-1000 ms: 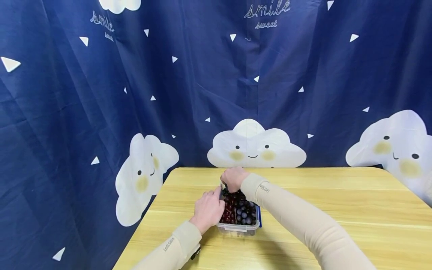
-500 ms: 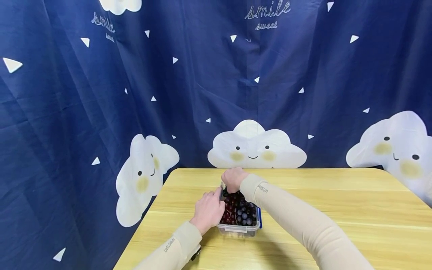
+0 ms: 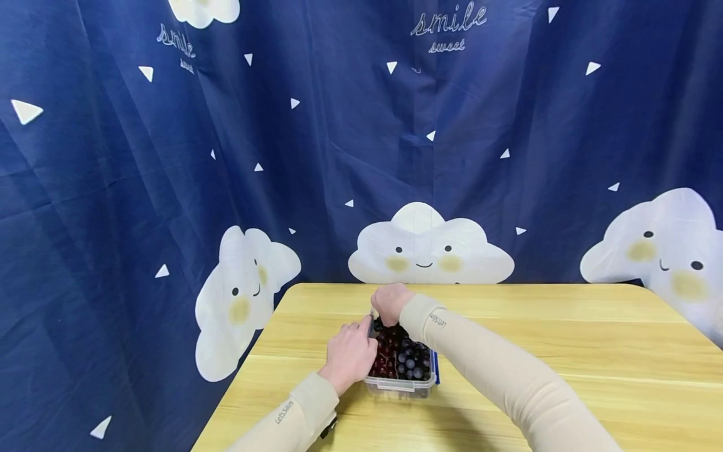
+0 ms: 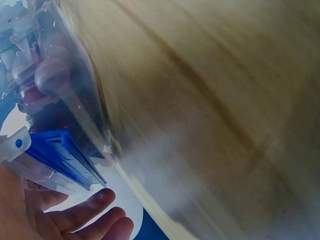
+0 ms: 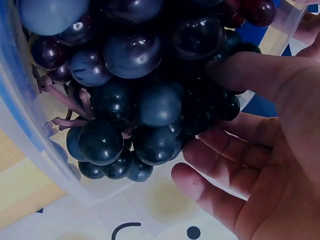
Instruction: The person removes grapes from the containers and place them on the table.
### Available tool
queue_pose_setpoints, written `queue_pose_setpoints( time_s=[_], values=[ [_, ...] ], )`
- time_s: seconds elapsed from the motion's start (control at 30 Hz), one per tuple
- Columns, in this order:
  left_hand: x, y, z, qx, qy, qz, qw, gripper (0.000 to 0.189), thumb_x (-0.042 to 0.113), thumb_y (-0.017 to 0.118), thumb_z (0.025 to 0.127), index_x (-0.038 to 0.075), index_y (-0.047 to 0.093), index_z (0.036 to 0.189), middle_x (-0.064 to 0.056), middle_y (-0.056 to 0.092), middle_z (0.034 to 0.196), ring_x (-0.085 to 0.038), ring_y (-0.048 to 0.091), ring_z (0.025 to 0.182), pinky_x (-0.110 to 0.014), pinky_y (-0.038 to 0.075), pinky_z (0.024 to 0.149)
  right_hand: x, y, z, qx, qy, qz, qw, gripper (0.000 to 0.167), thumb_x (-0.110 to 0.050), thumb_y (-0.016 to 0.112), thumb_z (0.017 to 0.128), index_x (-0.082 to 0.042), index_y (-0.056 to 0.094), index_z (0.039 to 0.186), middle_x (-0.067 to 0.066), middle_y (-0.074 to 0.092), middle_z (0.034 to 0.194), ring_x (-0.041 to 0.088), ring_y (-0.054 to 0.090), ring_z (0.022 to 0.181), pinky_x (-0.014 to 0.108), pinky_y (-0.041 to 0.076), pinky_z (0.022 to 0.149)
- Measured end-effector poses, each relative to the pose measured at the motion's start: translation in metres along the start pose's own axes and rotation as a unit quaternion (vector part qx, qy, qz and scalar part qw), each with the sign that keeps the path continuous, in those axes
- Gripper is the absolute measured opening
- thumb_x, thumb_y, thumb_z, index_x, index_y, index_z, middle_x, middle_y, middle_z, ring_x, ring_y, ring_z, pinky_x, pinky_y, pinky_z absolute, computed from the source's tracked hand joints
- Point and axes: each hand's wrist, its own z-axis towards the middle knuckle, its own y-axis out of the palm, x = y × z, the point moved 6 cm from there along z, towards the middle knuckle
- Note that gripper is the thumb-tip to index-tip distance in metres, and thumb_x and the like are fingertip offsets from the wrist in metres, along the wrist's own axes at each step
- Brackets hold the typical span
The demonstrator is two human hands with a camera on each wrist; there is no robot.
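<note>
A clear plastic container [image 3: 390,388] with blue side flaps sits on the table in the head view, filled with bunches of red and dark purple grapes [image 3: 409,361]. At its left side, my left hand [image 3: 350,353] holds the rim, thumb over the edge; the left wrist view shows its fingers beside a blue flap [image 4: 67,155]. My right hand [image 3: 391,304] reaches into the far end. In the right wrist view its thumb and fingers curve around a blackish-green bunch of grapes [image 5: 130,125]. Pinkish stems show beside that bunch.
The container stands on a light wooden table [image 3: 542,333]. Behind the table hangs a dark blue curtain [image 3: 316,157] printed with white clouds and triangles. A second blue flap [image 3: 436,365] hangs along the container's right side.
Both hands stay almost where they were at the container. My right hand and forearm have shifted very slightly; the whole head view has drifted a little downward.
</note>
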Motion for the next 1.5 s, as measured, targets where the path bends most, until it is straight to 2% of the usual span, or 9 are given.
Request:
queue_pose_setpoints(
  time_s=[0.17,0.37,0.53,0.77,0.9,1.03,1.2,1.33,1.5],
  values=[
    [0.001,0.0,0.0,-0.002,0.001,0.0,1.0,0.048,0.029,0.049,0.096,0.016,0.053,0.143,-0.012,0.069,0.115,-0.03,0.064,0.103,-0.053,0.055,0.075,0.001,0.001,0.0,0.005,0.005,-0.022,0.9997,0.01,-0.014,0.065,0.084,-0.018,0.059,0.077,-0.003,0.051,0.069,0.013,0.045,0.058,0.028,0.046,0.056],
    [0.001,0.001,-0.001,0.0,0.004,0.002,1.0,0.048,0.029,0.049,0.097,0.017,0.053,0.142,-0.011,0.07,0.114,-0.029,0.064,0.103,-0.053,0.055,0.075,-0.001,-0.001,-0.004,0.024,0.003,-0.026,0.9994,0.012,-0.015,0.067,0.083,-0.018,0.059,0.075,-0.003,0.054,0.071,0.012,0.047,0.059,0.027,0.049,0.058],
    [0.0,0.001,0.0,0.001,0.002,0.002,1.0,0.047,0.03,0.05,0.096,0.017,0.053,0.142,-0.011,0.07,0.113,-0.029,0.064,0.102,-0.053,0.055,0.072,-0.002,-0.001,-0.005,0.024,0.004,-0.02,0.9995,0.014,-0.016,0.067,0.084,-0.018,0.057,0.073,-0.003,0.053,0.07,0.012,0.047,0.058,0.028,0.048,0.057],
    [0.0,0.002,0.002,-0.002,0.0,0.0,1.0,0.047,0.03,0.049,0.096,0.017,0.053,0.142,-0.011,0.069,0.112,-0.03,0.064,0.1,-0.053,0.054,0.072,-0.001,-0.002,-0.006,0.023,0.002,-0.024,0.9994,0.007,-0.015,0.064,0.086,-0.017,0.062,0.079,-0.002,0.05,0.069,0.012,0.044,0.057,0.027,0.045,0.055],
    [0.001,0.0,0.002,0.003,0.003,-0.001,1.0,0.046,0.03,0.049,0.096,0.017,0.053,0.14,-0.011,0.069,0.111,-0.03,0.064,0.099,-0.053,0.055,0.074,-0.001,-0.004,-0.008,0.026,0.002,-0.007,0.9997,0.018,-0.013,0.063,0.088,-0.016,0.055,0.072,-0.002,0.044,0.064,0.013,0.04,0.054,0.027,0.039,0.052],
    [-0.001,0.002,-0.003,0.001,0.002,-0.001,1.0,0.047,0.029,0.05,0.096,0.016,0.054,0.141,-0.011,0.07,0.112,-0.03,0.064,0.1,-0.052,0.055,0.076,-0.003,-0.005,-0.01,0.024,-0.016,0.023,0.9993,0.029,-0.01,0.063,0.089,-0.017,0.046,0.066,-0.002,0.038,0.062,0.014,0.036,0.054,0.026,0.036,0.053],
    [-0.003,0.003,-0.006,0.005,-0.002,-0.001,1.0,0.048,0.029,0.05,0.096,0.018,0.053,0.143,-0.01,0.07,0.111,-0.029,0.064,0.102,-0.053,0.055,0.075,-0.001,-0.008,-0.014,0.02,-0.029,0.049,0.9982,0.024,-0.007,0.061,0.089,-0.016,0.05,0.07,-0.002,0.038,0.063,0.014,0.036,0.057,0.026,0.037,0.055],
    [-0.002,0.002,-0.004,0.01,0.0,-0.006,0.9999,0.048,0.029,0.05,0.096,0.018,0.053,0.143,-0.009,0.07,0.11,-0.029,0.064,0.1,-0.052,0.055,0.072,0.006,-0.015,-0.018,0.034,-0.035,0.059,0.9971,0.017,-0.008,0.062,0.089,-0.013,0.055,0.074,-0.002,0.041,0.064,0.013,0.037,0.057,0.025,0.037,0.057],
    [-0.001,0.0,-0.001,0.009,-0.002,-0.005,0.9999,0.049,0.029,0.05,0.097,0.018,0.052,0.144,-0.01,0.07,0.111,-0.029,0.064,0.101,-0.053,0.055,0.071,0.015,-0.023,-0.021,0.047,-0.047,0.091,0.9937,0.028,-0.01,0.063,0.09,-0.015,0.046,0.068,-0.003,0.037,0.061,0.012,0.036,0.054,0.025,0.036,0.057]
  ],
)
